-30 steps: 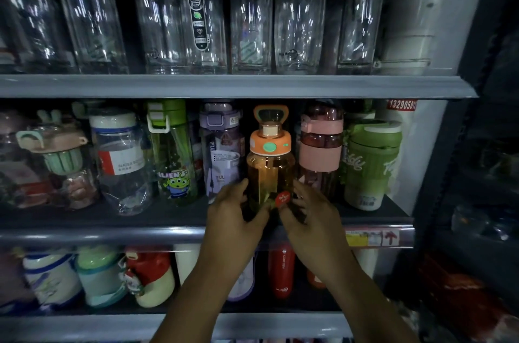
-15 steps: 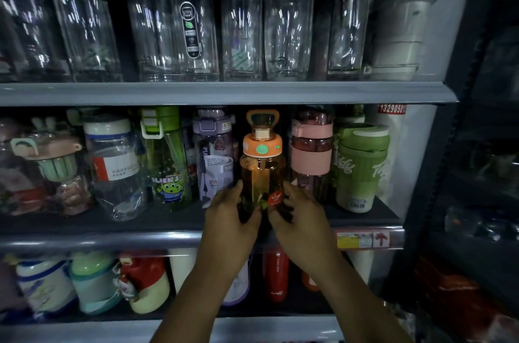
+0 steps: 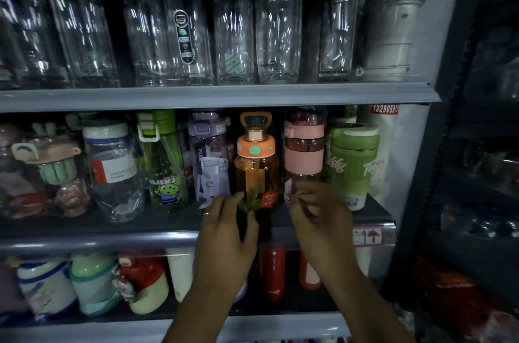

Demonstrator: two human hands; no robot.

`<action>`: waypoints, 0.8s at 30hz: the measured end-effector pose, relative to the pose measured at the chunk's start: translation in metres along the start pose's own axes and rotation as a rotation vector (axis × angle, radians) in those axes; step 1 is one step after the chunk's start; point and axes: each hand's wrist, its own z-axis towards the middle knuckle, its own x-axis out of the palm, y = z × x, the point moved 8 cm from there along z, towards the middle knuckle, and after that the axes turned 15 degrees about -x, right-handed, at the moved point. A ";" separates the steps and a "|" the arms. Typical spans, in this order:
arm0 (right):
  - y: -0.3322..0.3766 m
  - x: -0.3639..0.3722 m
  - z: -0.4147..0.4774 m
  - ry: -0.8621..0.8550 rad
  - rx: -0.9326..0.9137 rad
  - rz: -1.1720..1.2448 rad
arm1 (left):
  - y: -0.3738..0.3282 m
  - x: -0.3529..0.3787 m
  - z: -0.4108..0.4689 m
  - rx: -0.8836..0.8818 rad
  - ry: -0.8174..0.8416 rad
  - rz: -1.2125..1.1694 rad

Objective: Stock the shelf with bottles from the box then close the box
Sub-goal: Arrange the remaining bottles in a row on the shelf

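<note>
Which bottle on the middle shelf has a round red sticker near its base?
The orange bottle with the orange loop-handled lid, between the purple bottle and the pink bottle; only it carries a round red sticker.

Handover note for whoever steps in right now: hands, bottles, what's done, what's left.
Left hand: at the lower left of the orange bottle, thumb against it; I cannot tell if it grips.
Right hand: clear of the orange bottle, fingers curled in front of the pink bottle, blurred; hold unclear.
Orange bottle: upright on the middle shelf, between the purple bottle and the pink bottle.
Done: this bottle is on the shelf.
Left: let go of it. The box is out of view, so check it for more bottles, then close it.
</note>
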 end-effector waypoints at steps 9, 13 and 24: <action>-0.024 0.007 0.013 -0.011 0.115 -0.228 | -0.013 0.029 -0.023 0.142 0.030 0.304; -0.036 0.018 0.020 0.017 0.173 -0.288 | -0.010 0.031 -0.025 0.135 0.012 0.299; -0.043 0.011 0.019 -0.031 0.176 -0.163 | -0.002 0.035 -0.029 0.096 0.031 0.288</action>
